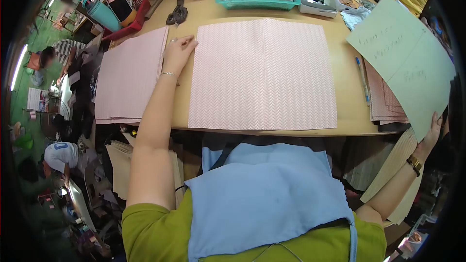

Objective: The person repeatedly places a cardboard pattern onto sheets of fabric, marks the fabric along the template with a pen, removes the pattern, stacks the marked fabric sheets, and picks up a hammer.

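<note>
The workroom has a green floor (29, 46), where I see another person in a striped shirt (70, 51), far to the left of the working fingers. Under these fingers is a pale yellow-brown table (348, 102). A large rectangular sheet, pink with a white zigzag pattern (264, 77), lies flat on it, just to the right of the fingers of the left hand (178, 53). These fingers are bent, with the tips at the left edge of the sheet near its upper corner; I cannot tell if they pinch it. Just to their left I find a stack of pale pink rectangular sheets (128, 77). Beyond these fingers lies a dark tool (180, 7), and farther to the right a teal plastic tray (257, 6) holds small pale pieces.

The right hand (428, 135) pinches a big pale green card with handwriting (407, 68) near its lowest corner; part of the fingers is hidden from me. The card rises from these fingers, tilted. To their left, partly behind the card, is a pile of smaller pink sheets (381, 109), with a slim blue pen (362, 80) beside it.
</note>
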The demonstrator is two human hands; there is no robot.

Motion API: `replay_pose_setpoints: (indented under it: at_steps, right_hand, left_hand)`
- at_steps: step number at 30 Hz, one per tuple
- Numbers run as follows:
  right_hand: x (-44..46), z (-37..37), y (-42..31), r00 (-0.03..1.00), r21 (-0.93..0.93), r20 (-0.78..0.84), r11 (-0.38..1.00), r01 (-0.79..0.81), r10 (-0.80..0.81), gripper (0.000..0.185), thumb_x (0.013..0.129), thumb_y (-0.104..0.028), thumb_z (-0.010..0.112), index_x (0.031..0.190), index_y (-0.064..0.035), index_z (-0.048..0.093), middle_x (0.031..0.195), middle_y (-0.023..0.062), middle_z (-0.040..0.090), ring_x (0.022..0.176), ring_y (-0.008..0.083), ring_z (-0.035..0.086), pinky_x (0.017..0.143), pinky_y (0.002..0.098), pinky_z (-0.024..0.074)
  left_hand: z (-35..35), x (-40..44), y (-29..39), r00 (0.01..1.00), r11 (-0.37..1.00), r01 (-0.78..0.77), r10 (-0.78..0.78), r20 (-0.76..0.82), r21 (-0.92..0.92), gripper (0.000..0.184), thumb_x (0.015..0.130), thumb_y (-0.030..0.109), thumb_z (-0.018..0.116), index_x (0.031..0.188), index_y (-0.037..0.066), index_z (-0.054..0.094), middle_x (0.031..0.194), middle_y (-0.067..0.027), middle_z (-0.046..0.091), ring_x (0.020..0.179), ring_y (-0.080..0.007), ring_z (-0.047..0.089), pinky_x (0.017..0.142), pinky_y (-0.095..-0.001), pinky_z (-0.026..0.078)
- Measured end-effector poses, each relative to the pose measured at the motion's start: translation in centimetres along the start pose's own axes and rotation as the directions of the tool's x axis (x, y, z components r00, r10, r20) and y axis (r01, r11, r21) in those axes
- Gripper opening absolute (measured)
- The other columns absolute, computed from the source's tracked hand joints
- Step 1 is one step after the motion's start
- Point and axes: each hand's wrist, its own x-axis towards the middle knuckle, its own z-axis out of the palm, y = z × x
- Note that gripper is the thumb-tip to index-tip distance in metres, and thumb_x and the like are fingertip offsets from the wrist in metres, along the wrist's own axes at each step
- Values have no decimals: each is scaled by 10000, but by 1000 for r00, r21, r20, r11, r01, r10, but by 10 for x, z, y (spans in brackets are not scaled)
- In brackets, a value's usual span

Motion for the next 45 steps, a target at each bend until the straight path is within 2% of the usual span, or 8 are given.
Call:
replay_pose_setpoints:
  at_steps: [11, 16, 20, 23, 26, 28, 33, 45]
  right_hand:
    - [-65, 146, 8, 973, 379, 111, 896, -230, 203, 434, 983, -178, 531, 1352, 26, 427, 1230, 94, 564, 1117, 168, 551, 949, 306, 455]
    - [-108, 200, 16, 886, 324, 365, 853, -409, 286, 428, 971, -139, 535, 1350, 26, 424, 1263, 102, 558, 1127, 161, 553, 967, 289, 443]
    - [-127, 219, 40, 737, 287, 582, 762, -581, 344, 406, 966, -103, 526, 1345, 10, 433, 1258, 99, 567, 1111, 150, 563, 965, 276, 446]
    - [-136, 227, 53, 682, 203, 642, 780, -592, 351, 389, 965, -89, 531, 1334, -2, 446, 1227, 87, 585, 1065, 124, 581, 934, 261, 466]
    - [-143, 248, 35, 679, 91, 623, 826, -556, 388, 485, 957, -63, 542, 1402, 2, 359, 1242, 119, 574, 1087, 131, 574, 928, 273, 481]
    - [-146, 265, 24, 676, 27, 628, 857, -515, 386, 564, 948, -46, 555, 1445, 5, 294, 1261, 139, 562, 1102, 144, 570, 938, 283, 481]
    - [-149, 286, 36, 688, -66, 636, 913, -402, 349, 683, 918, -36, 600, 1480, 8, 216, 1294, 162, 535, 1113, 166, 567, 938, 292, 485]
    - [-150, 297, 38, 706, -122, 602, 917, -380, 373, 689, 890, -74, 646, 1458, 25, 269, 1223, 165, 574, 1056, 168, 602, 879, 286, 512]
  left_hand:
    - [26, 16, -8, 994, 970, 34, -8, -107, 242, 294, 928, 333, 573, 992, 71, 691, 1002, -95, 675, 962, -224, 632, 839, -356, 464]
    - [-28, -2, -16, 946, 592, 180, -324, -27, -785, 239, 1006, 285, 478, 958, 81, 593, 911, -34, 604, 878, -142, 563, 830, -310, 454]
    - [-115, -36, -51, 870, 438, -112, -390, -301, -892, 113, 963, 165, 577, 1023, 74, 546, 898, -30, 600, 859, -132, 576, 779, -248, 454]
    - [-222, -90, -98, 630, 786, -227, -331, -702, -575, 121, 942, 135, 593, 1013, 41, 565, 964, -70, 611, 925, -173, 565, 826, -333, 478]
    - [-247, -125, -53, -52, 985, 84, -144, -988, -148, 382, 887, 208, 679, 1123, -56, 536, 1201, -183, 532, 1083, -282, 525, 964, -452, 430]
    - [-240, -133, -55, 83, 781, 580, 226, -971, 232, 494, 869, 210, 705, 1212, -70, 486, 1284, -225, 460, 1181, -311, 467, 1033, -475, 367]
    - [-133, -94, -41, 848, 975, -87, 181, -497, 206, 452, 860, 195, 701, 1229, -17, 549, 1277, -189, 523, 1253, -338, 432, 1077, -465, 302]
    - [9, -34, 41, 988, 952, -64, 19, 154, 299, 821, 774, 645, 625, 1424, 178, 445, 1531, -182, 290, 1440, -376, 186, 1096, -661, 126]
